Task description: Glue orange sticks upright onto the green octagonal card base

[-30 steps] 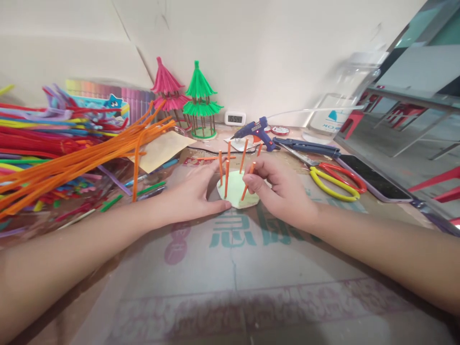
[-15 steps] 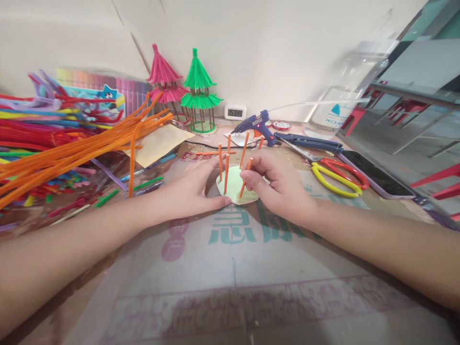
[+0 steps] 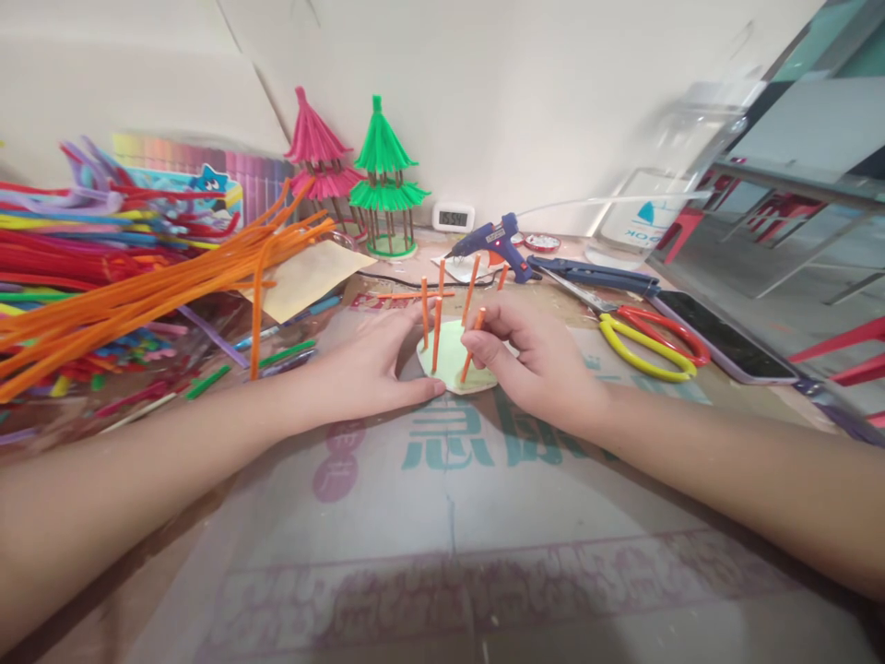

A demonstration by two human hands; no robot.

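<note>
A pale green round base (image 3: 451, 358) lies on the work surface, with several short orange pipe cleaner pieces (image 3: 436, 337) standing up from it around its rim. My left hand (image 3: 370, 364) holds the base at its left side, thumb at the front edge and fingers reaching behind. Between thumb and forefinger, my right hand (image 3: 532, 355) pinches an orange pipe cleaner stick (image 3: 472, 349) at the front right of the base. This stick leans slightly, and its lower end meets the base. My right hand hides part of the base's right side.
A blue glue gun (image 3: 494, 242) rests behind the base. Scissors (image 3: 650, 346), blue pliers-like tool (image 3: 595, 272) and a phone (image 3: 723, 337) lie to the right. Orange pipe cleaners (image 3: 172, 281) heap at left. Green (image 3: 387, 189) and pink (image 3: 318, 143) tiered towers stand behind.
The stick in my right hand has tilted very slightly, its top shifting a little to the left and down. My left hand keeps its place on the base.
</note>
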